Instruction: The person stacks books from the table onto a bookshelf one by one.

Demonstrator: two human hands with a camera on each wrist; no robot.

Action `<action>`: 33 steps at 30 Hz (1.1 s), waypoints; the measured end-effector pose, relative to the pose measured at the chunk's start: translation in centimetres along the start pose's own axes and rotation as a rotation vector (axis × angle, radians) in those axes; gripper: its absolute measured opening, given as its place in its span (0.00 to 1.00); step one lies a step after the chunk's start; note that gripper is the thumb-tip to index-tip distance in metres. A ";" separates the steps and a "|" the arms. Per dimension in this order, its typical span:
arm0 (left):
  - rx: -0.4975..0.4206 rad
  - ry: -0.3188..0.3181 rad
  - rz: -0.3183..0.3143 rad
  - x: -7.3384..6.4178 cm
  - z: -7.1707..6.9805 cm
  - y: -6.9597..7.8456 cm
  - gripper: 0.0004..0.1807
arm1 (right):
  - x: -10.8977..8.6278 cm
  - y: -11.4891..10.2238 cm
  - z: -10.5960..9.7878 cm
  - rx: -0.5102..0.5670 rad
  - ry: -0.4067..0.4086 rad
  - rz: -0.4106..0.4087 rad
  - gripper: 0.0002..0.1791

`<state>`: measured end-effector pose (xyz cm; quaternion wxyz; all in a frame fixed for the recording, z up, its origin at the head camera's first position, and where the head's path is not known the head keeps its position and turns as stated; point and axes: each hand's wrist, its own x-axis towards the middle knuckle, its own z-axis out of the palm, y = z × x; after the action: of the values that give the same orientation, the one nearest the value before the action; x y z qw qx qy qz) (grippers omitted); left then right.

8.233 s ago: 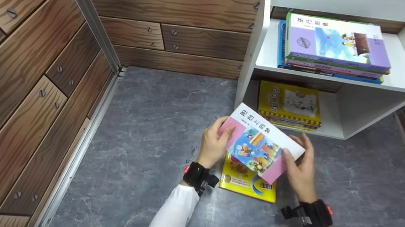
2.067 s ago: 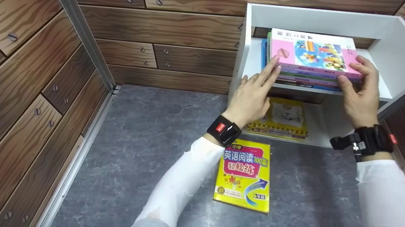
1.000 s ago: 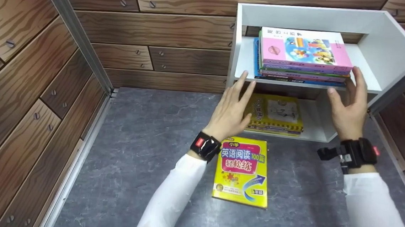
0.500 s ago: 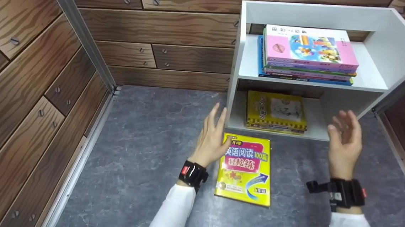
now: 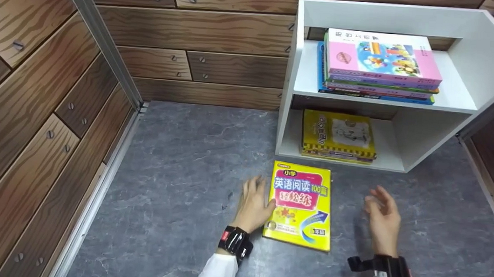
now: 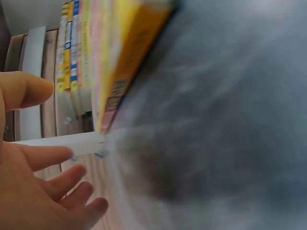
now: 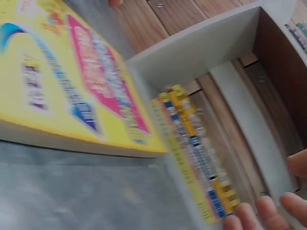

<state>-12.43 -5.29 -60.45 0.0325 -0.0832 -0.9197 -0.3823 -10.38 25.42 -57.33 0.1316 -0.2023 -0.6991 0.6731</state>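
Observation:
A yellow workbook with a pink title panel lies flat on the grey floor in front of the shelf. Just left of it is my left hand, fingers spread and thumb at the book's left edge; whether it touches cannot be told. My right hand hovers to the right of the book, fingers loosely bent and holding nothing. In the right wrist view the yellow workbook appears blurred, with fingertips at the lower right. The left wrist view shows the workbook's spine beyond the thumb.
A white two-tier shelf unit stands at the back right. Its upper tier bears a stack of books topped by a pink-and-white book. Yellow comic-style books are stacked on the lower tier. Wood-patterned walls border the floor.
The pink-and-white book, earlier held in both hands, now tops the upper-tier stack. Both hands have let go and drawn back down to either side of the yellow workbook.

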 end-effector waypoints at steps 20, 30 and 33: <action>0.052 -0.137 -0.068 -1.3 1.9 0.6 0.43 | -4.6 3.4 3.3 -0.201 -0.261 0.181 0.36; -0.191 -0.057 -0.162 -0.6 1.6 0.9 0.29 | -5.1 3.6 3.9 -0.214 -0.287 0.179 0.34; -0.272 -0.035 -0.207 -0.5 1.5 1.0 0.26 | -5.2 3.5 3.9 -0.224 -0.303 0.178 0.34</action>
<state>-11.78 -3.60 -60.86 -0.0346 0.0019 -0.8636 -0.5030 -7.22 19.61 -60.56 -0.0584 -0.1732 -0.7606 0.6230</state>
